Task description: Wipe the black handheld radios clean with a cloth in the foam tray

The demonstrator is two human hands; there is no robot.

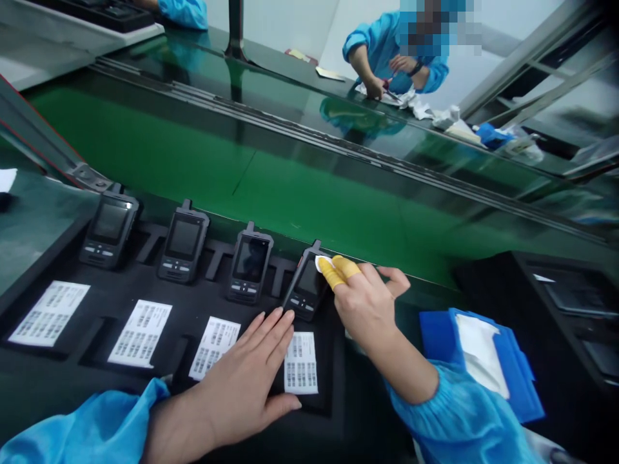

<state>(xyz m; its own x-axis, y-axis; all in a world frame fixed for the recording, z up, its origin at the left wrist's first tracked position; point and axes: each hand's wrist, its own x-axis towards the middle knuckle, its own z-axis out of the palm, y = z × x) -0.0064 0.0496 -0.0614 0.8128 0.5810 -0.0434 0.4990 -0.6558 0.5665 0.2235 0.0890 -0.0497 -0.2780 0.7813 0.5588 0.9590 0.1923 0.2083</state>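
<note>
A row of black handheld radios with small screens and stub antennas lies in a black foam tray (164,322). My right hand (365,296), with yellow finger covers on two fingers, presses a small white wiping pad (323,263) to the upper screen of the rightmost radio (304,283). My left hand (246,374) lies flat, fingers stretched, its fingertips by the lower end of that radio. It partly covers one barcode label sheet (215,345). Another label sheet (300,362) sits right of its fingers. Farther left are a third radio (249,264) and more sheets.
A blue box (522,386) with white wipes stands at the right, beside stacked black trays (512,309). Behind the tray runs a green conveyor belt (290,187). Across it, a person in blue sleeves (372,45) works with scissors. A metal post (53,142) slants at the left.
</note>
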